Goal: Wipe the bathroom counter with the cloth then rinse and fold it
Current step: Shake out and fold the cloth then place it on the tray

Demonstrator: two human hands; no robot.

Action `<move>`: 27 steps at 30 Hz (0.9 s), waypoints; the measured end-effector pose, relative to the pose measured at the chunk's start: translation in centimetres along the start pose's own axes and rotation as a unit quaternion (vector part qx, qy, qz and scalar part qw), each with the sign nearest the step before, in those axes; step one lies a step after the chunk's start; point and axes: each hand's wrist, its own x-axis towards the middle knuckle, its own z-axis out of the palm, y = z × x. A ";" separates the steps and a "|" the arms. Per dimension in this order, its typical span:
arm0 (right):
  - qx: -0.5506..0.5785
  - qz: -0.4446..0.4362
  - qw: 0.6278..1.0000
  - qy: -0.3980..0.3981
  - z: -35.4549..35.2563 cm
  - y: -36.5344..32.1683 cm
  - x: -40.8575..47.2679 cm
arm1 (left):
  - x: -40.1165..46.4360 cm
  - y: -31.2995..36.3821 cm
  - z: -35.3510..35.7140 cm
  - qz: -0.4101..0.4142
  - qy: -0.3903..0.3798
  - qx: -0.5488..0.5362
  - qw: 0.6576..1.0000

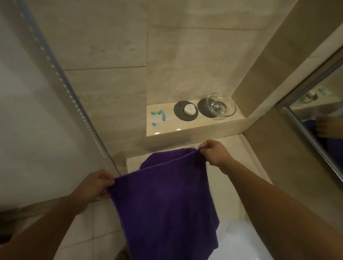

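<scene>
A purple cloth (168, 207) hangs spread out in front of me, held up by its two top corners. My left hand (95, 185) pinches the near left corner. My right hand (214, 152) pinches the far right corner, higher and further away. The cloth's far part droops onto the beige counter (229, 182), and its lower edge hangs over the white basin (240, 249) at the bottom right.
A raised tile ledge (196, 128) behind the counter holds several small blue pieces (158, 115), a white soap on a dark round mat (188, 110) and a clear glass bowl (221, 107). A mirror (326, 115) is on the right, a glass panel (41, 106) on the left.
</scene>
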 end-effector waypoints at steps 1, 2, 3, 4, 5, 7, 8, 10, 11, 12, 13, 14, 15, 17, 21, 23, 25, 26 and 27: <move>-0.002 0.005 1.000 0.001 0.5 0.2 1.1 | 0.8 -0.2 0.1 -0.008 0.000 -0.006 1.000; -0.005 0.011 1.000 0.004 1.0 0.3 2.0 | 1.5 -0.5 0.2 -0.017 0.000 -0.006 1.000; -0.005 0.019 1.000 0.006 1.4 0.6 2.9 | 2.1 -0.7 0.3 -0.023 0.002 -0.006 1.000; -0.005 0.026 1.000 0.010 1.8 0.8 3.7 | 2.7 -0.8 0.4 -0.027 0.005 -0.010 1.000; -0.004 0.031 0.999 0.015 2.2 1.1 4.4 | 3.3 -0.9 0.5 -0.031 0.009 -0.021 0.999; -0.001 0.040 0.999 0.026 2.7 1.6 5.4 | 4.2 -1.1 0.9 -0.037 0.019 -0.054 0.998; -0.004 0.043 0.999 0.030 2.9 1.8 5.8 | 4.6 -1.1 1.1 -0.040 0.022 -0.071 0.996; -0.017 0.045 0.998 0.037 3.4 2.1 6.5 | 4.9 -1.1 1.6 -0.047 0.022 -0.105 0.993; -0.024 0.044 0.998 0.041 3.6 2.2 6.8 | 4.9 -1.1 1.8 -0.057 0.012 -0.126 0.990; -0.034 0.039 0.998 0.045 3.8 2.3 7.0 | 4.8 -1.0 2.0 -0.071 -0.008 -0.147 0.987; -0.049 0.029 0.997 0.048 4.1 2.3 7.1 | 4.5 -0.9 2.2 -0.087 -0.035 -0.161 0.983; -0.069 0.016 0.996 0.050 4.3 2.3 7.2 | 4.2 -0.9 2.3 -0.102 -0.065 -0.167 0.979; -0.087 0.002 0.995 0.048 4.6 2.3 7.3 | 3.9 -0.9 2.3 -0.115 -0.097 -0.171 0.974; -0.107 -0.011 0.993 0.040 4.9 2.2 7.4 | 3.6 -1.0 2.3 -0.135 -0.145 -0.188 0.962; -0.102 -0.004 0.994 0.035 4.9 2.2 7.7 | 3.5 -1.1 1.9 -0.170 -0.169 -0.164 0.957; -0.102 -0.001 0.994 0.033 4.7 2.2 7.7 | 3.5 -1.0 1.7 -0.180 -0.178 -0.145 0.957; -0.102 0.006 0.994 0.026 4.5 2.2 7.4 | 3.5 -0.8 1.6 -0.171 -0.168 -0.115 0.964; -0.099 0.009 0.995 0.025 4.5 2.1 7.3 | 3.5 -0.7 1.5 -0.161 -0.153 -0.099 0.970; -0.093 0.014 0.995 0.024 4.4 2.0 7.2 | 3.5 -0.5 1.4 -0.147 -0.138 -0.092 0.975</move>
